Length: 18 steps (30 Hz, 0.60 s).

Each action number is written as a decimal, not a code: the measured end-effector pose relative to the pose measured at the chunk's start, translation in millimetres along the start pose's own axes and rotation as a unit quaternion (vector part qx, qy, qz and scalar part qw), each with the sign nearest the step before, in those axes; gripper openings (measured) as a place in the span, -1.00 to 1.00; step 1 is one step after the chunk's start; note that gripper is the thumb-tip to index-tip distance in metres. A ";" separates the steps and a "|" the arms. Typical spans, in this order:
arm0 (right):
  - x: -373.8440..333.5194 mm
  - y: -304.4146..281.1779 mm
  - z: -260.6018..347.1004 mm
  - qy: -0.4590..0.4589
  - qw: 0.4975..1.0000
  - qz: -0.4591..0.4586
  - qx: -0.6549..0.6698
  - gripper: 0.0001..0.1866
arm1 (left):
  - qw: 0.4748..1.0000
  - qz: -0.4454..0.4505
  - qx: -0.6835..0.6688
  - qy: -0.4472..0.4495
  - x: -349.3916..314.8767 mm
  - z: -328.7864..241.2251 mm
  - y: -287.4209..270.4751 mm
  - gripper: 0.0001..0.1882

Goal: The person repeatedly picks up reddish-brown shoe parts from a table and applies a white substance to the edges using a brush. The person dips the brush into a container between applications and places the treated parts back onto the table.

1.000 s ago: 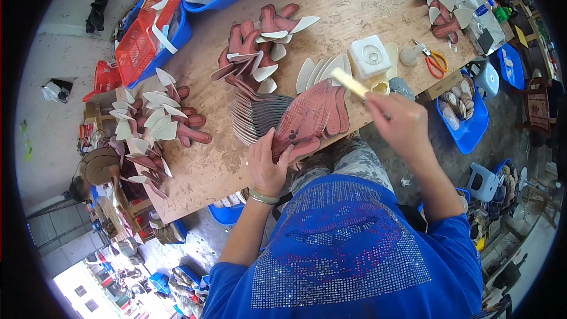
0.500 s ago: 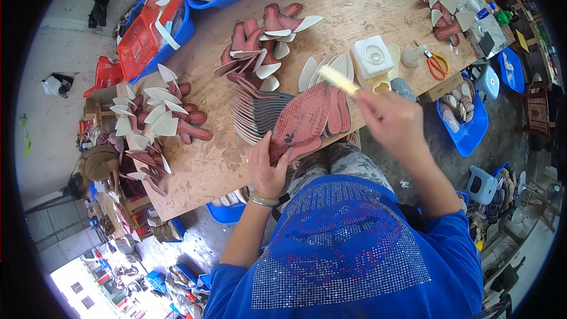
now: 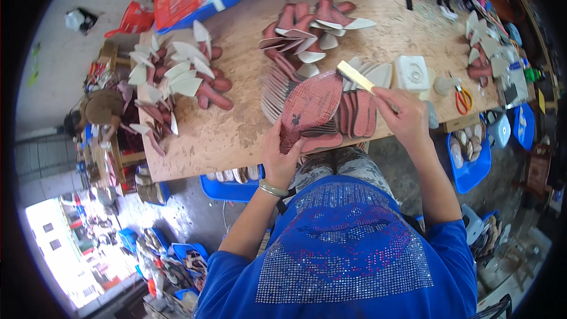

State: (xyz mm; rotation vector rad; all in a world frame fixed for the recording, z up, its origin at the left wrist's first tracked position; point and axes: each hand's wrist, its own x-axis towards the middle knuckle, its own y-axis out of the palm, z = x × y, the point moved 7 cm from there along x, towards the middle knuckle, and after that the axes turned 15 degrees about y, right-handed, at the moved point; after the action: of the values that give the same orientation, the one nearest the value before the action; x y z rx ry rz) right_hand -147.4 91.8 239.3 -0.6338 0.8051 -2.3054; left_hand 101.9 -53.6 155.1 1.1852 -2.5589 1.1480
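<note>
My left hand (image 3: 280,155) is closed on the narrow end of a red insole (image 3: 313,105) with a scaly pattern, tilted up at the table's near edge. My right hand (image 3: 406,117) grips a brush (image 3: 357,78) by its pale yellow handle. Its dark bristles are at the far rounded tip of the insole. Behind the held piece, more insoles stand fanned in a row (image 3: 275,93). To its right several red insoles (image 3: 358,116) lean together, with white tips (image 3: 375,74) beyond them. A white square container (image 3: 411,73) stands near the brush.
Piles of red insoles with white tips lie at the table's left (image 3: 177,74), back (image 3: 307,29) and right (image 3: 481,50). Orange-handled pliers (image 3: 463,99) lie by a small bottle (image 3: 442,85). Blue bins (image 3: 472,171) hold footwear below the table. A person (image 3: 100,112) sits at far left.
The view has shifted, so the table appears higher and further right. The brush, blurred above the insole before, is now at its far tip. Both hands keep their hold.
</note>
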 end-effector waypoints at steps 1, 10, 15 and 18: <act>-5.0 10.2 5.9 -0.041 0.999 -0.004 0.021 -0.80 | 1.000 -0.006 -0.003 -0.022 -1.6 5.2 -3.5 -0.24; -25.7 75.8 75.9 -0.070 0.986 0.097 0.113 -0.76 | 0.984 -0.126 -0.052 -0.118 -40.1 59.4 -41.9 -0.19; -35.2 117.1 104.8 -0.125 0.976 0.152 0.088 -0.77 | 0.959 -0.134 -0.121 -0.221 -49.7 80.4 -68.5 -0.03; -43.6 141.0 125.2 -0.102 0.955 0.226 0.164 -0.80 | 0.925 -0.196 -0.229 -0.233 -70.0 116.7 -76.9 -0.13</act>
State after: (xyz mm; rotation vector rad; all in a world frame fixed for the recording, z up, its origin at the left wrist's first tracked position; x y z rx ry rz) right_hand 12.7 -15.6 221.8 -0.4683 0.4025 -1.8597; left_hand 228.1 -120.6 91.6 1.8725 -2.4858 0.1763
